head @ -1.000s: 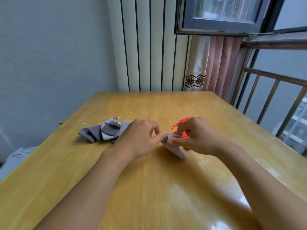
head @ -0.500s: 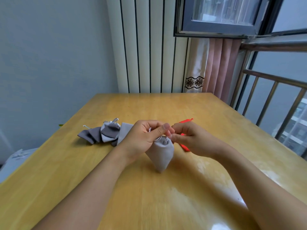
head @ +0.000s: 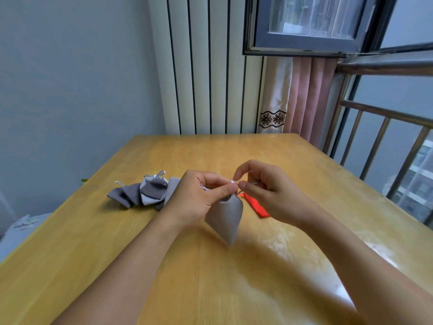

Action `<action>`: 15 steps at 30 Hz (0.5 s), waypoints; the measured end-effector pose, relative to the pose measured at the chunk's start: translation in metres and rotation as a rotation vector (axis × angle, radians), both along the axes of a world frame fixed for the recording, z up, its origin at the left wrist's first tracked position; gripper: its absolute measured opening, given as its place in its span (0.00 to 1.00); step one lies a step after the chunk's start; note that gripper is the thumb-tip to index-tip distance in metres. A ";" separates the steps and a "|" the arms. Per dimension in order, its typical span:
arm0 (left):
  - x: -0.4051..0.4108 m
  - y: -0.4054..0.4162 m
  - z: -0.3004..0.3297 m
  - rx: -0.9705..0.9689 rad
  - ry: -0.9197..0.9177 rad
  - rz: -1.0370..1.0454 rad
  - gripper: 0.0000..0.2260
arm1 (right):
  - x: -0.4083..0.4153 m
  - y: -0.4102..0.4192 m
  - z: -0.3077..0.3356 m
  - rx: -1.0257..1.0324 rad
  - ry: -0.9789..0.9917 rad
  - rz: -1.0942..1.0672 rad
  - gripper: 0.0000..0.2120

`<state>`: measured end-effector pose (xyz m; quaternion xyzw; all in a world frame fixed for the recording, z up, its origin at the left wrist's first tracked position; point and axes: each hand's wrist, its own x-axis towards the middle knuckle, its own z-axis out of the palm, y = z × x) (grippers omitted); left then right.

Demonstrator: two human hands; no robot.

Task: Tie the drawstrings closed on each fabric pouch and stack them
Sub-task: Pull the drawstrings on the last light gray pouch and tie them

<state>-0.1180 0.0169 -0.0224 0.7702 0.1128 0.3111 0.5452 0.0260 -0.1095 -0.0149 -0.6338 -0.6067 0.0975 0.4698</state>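
A light grey fabric pouch [head: 226, 218] hangs above the table, its mouth gathered. My left hand [head: 196, 200] pinches the pouch's top and a silver drawstring between thumb and forefinger. My right hand [head: 264, 193] grips the other end of the silver drawstring [head: 234, 182] just to the right, fingers curled. A heap of grey pouches [head: 145, 192] with silver strings lies on the table to the left, behind my left hand. A red pouch [head: 256, 206] lies flat on the table, partly hidden under my right hand.
The wooden table [head: 210, 266] reaches to a white radiator [head: 206, 66] at the far edge. A pink curtain [head: 309, 99] and a metal railing [head: 386, 141] stand to the right. A pale object [head: 21, 231] sits beyond the table's left edge.
The grey pouch has been lifted off the table and now hangs upright from its strings. My hands have risen, and the right one has drawn its string end slightly apart from the left.
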 end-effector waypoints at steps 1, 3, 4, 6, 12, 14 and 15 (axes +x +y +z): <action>-0.001 -0.002 0.001 0.011 0.017 -0.024 0.06 | -0.002 -0.002 0.003 0.021 -0.012 0.004 0.04; -0.003 -0.004 0.004 0.068 0.083 -0.092 0.07 | 0.000 -0.007 0.009 0.018 -0.047 0.045 0.07; -0.003 -0.004 0.005 0.114 0.123 -0.127 0.07 | 0.002 -0.010 0.012 -0.003 -0.075 0.071 0.06; -0.005 -0.004 0.007 0.183 0.197 -0.167 0.07 | 0.006 -0.015 0.014 -0.072 -0.131 0.104 0.04; -0.006 -0.001 0.000 0.343 0.368 -0.149 0.09 | 0.008 -0.011 0.007 -0.249 -0.342 0.017 0.03; -0.006 0.001 -0.001 0.345 0.362 -0.146 0.08 | 0.008 -0.010 0.006 -0.254 -0.413 -0.008 0.04; -0.006 0.003 -0.001 0.334 0.355 -0.144 0.08 | 0.008 -0.010 0.005 -0.247 -0.448 -0.018 0.04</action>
